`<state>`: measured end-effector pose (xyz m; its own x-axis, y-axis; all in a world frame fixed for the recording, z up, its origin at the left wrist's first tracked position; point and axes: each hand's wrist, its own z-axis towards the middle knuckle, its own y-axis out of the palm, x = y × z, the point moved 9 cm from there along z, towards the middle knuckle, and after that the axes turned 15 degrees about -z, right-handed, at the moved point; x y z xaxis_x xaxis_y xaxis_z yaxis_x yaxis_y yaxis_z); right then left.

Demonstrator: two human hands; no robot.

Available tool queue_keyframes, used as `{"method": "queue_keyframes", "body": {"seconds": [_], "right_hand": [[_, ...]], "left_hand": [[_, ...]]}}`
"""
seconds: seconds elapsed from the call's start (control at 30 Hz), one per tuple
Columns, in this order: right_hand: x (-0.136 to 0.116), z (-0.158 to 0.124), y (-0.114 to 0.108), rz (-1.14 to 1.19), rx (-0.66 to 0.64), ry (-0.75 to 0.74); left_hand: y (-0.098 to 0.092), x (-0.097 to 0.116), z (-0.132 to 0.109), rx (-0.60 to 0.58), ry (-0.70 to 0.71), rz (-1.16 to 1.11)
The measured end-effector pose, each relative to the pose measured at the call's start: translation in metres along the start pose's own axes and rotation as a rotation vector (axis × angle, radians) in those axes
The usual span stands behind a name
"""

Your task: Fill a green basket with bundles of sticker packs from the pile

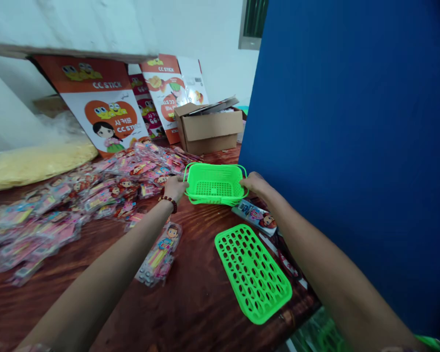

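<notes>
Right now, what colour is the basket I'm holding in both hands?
The basket is bright green, with a slotted base, seen best in the head view.

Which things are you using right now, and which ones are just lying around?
In use:
green basket, held at its two ends by the left hand and the right hand
green holed panel, same plastic, probably goes with it

Lying about:
pile of toy packets
cardboard box
CC Stick cartons
blue board

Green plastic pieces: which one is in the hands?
The deep basket, gripped at its ends by the left hand and right hand; the flat holed panel lies untouched on the table.
</notes>
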<state>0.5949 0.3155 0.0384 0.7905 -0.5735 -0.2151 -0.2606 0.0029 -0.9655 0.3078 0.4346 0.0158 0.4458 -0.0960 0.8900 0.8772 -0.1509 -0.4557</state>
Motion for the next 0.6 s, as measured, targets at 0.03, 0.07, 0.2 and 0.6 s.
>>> {"method": "queue_keyframes", "body": {"seconds": [0.03, 0.07, 0.2, 0.6], "right_hand": [[-0.001, 0.000, -0.001, -0.010, 0.002, -0.007], [-0.003, 0.000, -0.003, -0.020, 0.006, -0.013], [-0.009, 0.001, -0.006, -0.055, 0.009, -0.034], [-0.026, 0.003, -0.010, -0.001, -0.026, -0.046]], "left_hand": [[0.001, -0.002, 0.001, -0.007, -0.014, -0.001], [0.001, -0.003, 0.002, -0.011, -0.027, 0.001], [-0.001, -0.007, 0.003, -0.015, -0.061, 0.023], [-0.016, 0.011, -0.001, 0.025, -0.035, 0.117]]}}
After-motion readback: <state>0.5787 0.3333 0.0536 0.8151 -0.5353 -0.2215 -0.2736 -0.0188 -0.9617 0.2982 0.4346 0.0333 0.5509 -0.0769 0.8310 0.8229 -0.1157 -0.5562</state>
